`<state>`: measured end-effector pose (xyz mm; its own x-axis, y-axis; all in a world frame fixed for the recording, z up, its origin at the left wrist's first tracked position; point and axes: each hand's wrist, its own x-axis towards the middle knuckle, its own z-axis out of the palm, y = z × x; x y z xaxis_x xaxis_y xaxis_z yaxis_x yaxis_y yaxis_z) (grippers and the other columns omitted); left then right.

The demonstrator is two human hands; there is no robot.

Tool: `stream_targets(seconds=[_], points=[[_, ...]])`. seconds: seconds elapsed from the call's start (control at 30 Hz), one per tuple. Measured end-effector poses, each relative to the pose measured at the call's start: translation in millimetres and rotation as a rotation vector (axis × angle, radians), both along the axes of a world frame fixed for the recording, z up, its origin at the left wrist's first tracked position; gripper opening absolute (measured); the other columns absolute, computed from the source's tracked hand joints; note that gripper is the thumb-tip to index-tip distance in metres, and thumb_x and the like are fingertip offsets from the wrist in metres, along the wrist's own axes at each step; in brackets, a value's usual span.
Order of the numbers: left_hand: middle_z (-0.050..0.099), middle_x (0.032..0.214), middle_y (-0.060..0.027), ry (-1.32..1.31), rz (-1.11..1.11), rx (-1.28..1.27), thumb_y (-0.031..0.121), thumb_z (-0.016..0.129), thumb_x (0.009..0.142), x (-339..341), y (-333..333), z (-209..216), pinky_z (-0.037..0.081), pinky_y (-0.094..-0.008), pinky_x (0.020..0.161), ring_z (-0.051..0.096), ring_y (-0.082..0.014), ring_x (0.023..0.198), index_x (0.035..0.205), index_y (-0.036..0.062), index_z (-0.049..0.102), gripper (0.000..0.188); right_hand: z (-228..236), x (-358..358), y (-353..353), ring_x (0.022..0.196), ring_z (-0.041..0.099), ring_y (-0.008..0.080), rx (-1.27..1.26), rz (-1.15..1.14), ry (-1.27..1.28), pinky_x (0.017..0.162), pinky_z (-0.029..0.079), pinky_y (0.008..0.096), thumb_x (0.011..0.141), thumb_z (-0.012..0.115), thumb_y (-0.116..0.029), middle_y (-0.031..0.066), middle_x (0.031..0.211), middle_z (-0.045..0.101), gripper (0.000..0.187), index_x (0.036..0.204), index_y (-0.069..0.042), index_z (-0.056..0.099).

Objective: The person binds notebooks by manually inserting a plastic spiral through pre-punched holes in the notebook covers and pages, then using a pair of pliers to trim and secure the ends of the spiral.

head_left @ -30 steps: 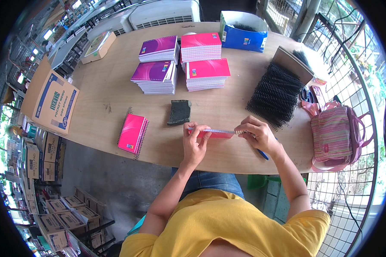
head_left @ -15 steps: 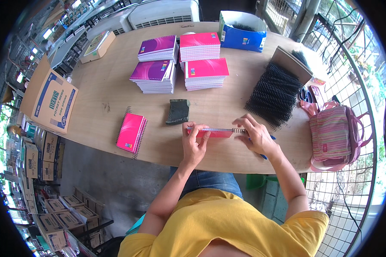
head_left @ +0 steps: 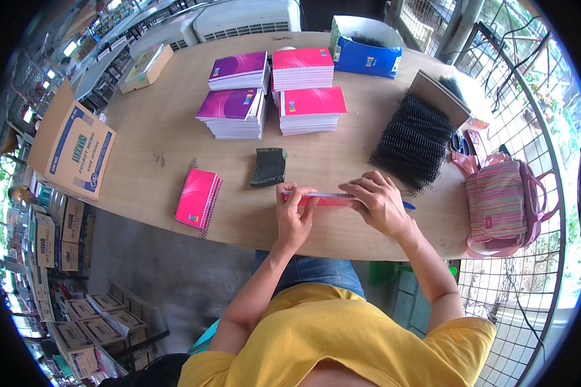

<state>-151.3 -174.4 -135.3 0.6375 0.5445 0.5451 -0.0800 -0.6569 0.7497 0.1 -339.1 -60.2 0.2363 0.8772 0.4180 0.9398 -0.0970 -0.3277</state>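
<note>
My left hand pinches the left end of a pink memo pad, held on edge over the front of the table with its page edges up. At the pad's right end, my right hand is closed, thumb below and fingers above; the black spiral coil there is hidden by the fingers. A blue pen lies partly under that hand. Just beyond the pad rests a dark green-black block or pad. To the left lies a stack of pink pads with coils along its sides.
Stacks of purple pads and pink pads stand farther back. Many black spiral coils lie to the right, near a striped bag. A blue box stands at the back, an open carton at the left edge.
My right hand has slid left against the pad's end, covering the coil that showed between hand and pad. My left hand keeps its grip almost in place.
</note>
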Motion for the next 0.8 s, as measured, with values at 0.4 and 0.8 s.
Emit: stream_targets(seconds=[0.4, 0.8], points=[[0.058, 0.097, -0.0091, 0.008, -0.009, 0.056, 0.011, 0.079, 0.084, -28, 3, 0, 0.046, -0.0414, 0.083, 0.052, -0.0296, 0.095, 0.099, 0.0067, 0.066, 0.02, 8, 15, 149, 0.123, 0.052, 0.0407, -0.196, 0.296, 0.046, 0.103, 0.046, 0.0483, 0.084, 0.078, -0.037, 0.0196, 0.131, 0.057, 0.061, 0.138, -0.013, 0.061], [0.053, 0.096, -0.0116, -0.01, 0.023, 0.077, 0.027, 0.088, 0.076, -23, 10, -1, 0.047, -0.0429, 0.082, 0.052, -0.0306, 0.094, 0.106, 0.0046, 0.052, 0.053, 9, 83, 41, 0.114, 0.06, 0.0345, -0.433, 0.631, 1.031, 0.103, 0.044, 0.0434, 0.086, 0.069, -0.043, 0.0224, 0.12, 0.068, 0.053, 0.116, 0.0, 0.074]])
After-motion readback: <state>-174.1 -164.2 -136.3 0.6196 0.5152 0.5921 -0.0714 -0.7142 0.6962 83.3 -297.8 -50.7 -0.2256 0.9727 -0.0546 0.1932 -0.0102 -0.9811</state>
